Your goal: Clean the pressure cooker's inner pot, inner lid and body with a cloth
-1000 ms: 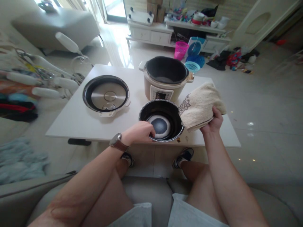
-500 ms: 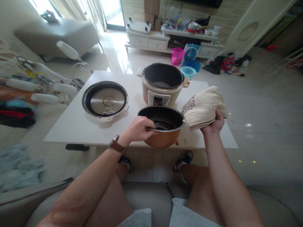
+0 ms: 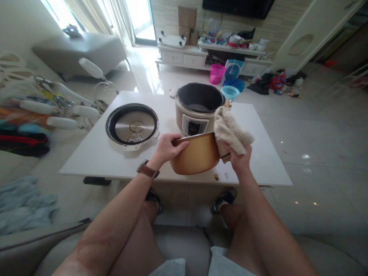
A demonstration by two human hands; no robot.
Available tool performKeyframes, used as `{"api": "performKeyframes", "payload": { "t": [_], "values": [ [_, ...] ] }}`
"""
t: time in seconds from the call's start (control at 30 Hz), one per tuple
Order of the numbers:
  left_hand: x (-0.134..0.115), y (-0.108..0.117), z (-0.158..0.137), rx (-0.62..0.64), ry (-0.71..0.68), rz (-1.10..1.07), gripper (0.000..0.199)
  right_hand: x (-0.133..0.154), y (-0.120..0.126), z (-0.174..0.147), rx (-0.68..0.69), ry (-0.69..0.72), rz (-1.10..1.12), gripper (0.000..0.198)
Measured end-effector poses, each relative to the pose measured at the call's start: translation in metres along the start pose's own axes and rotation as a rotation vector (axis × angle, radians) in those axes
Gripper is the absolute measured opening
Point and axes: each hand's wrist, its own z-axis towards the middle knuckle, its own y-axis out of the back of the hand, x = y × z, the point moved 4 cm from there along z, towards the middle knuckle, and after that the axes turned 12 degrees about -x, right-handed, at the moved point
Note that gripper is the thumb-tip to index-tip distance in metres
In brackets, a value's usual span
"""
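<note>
My left hand (image 3: 170, 148) grips the rim of a gold-coloured inner pot (image 3: 197, 155), thumb on the outside. The pot is tilted away from me above the front of the table, so its inside is hidden. Against the pot's right side lies a folded beige towel (image 3: 230, 132), with my right hand (image 3: 240, 155) closed around it. Just behind the pot stands the electric pressure cooker body (image 3: 189, 115), its dark cavity uncovered and its control panel facing me. To the left, the cooker's round lid (image 3: 132, 126) rests with its metal underside up.
Everything stands on a white table (image 3: 94, 161); two small items (image 3: 221, 176) lie by its front edge. On the left are white lamp arms (image 3: 83, 111). A pink basket (image 3: 217, 73) and a light blue basket (image 3: 230, 92) sit on the floor beyond, before a white cabinet (image 3: 184, 57).
The pot has tipped away from me, turning its gold outside into view. My right hand has brought the towel leftward against the pot's right side.
</note>
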Motion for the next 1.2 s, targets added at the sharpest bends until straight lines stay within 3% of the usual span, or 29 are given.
{"api": "performKeyframes", "payload": {
  "t": [0.1,0.2,0.3,0.47,0.57,0.7,0.9,1.1,1.2],
  "values": [
    [-0.002,-0.001,-0.001,-0.014,-0.015,0.025,0.046,0.029,-0.024,-0.024,0.294,0.207,-0.109,0.029],
    [0.0,-0.002,-0.001,-0.019,-0.014,0.063,0.051,0.041,-0.032,-0.034,0.394,0.297,-0.135,0.018],
    [0.004,-0.003,0.001,-0.058,0.015,0.115,0.06,0.029,-0.03,-0.031,0.344,0.233,-0.105,0.026],
    [0.008,-0.005,0.004,-0.151,0.085,0.182,0.069,-0.015,-0.023,-0.017,0.093,-0.019,-0.124,0.042],
    [0.008,-0.006,0.005,-0.166,0.102,0.187,0.071,-0.03,-0.024,-0.015,0.019,-0.12,-0.138,0.045],
    [0.005,-0.008,0.005,-0.177,0.117,0.196,0.072,-0.023,-0.022,-0.028,0.008,-0.042,-0.194,0.04],
    [0.001,-0.013,0.007,-0.178,0.127,0.196,0.068,0.013,-0.026,-0.048,0.282,0.214,-0.196,0.048],
    [0.013,-0.007,0.007,-0.197,0.182,0.152,0.068,-0.012,-0.027,-0.032,0.129,0.073,-0.167,0.033],
    [0.023,-0.005,0.006,-0.207,0.218,0.084,0.069,-0.034,-0.028,-0.024,0.028,-0.021,-0.17,0.038]
  ]
}}
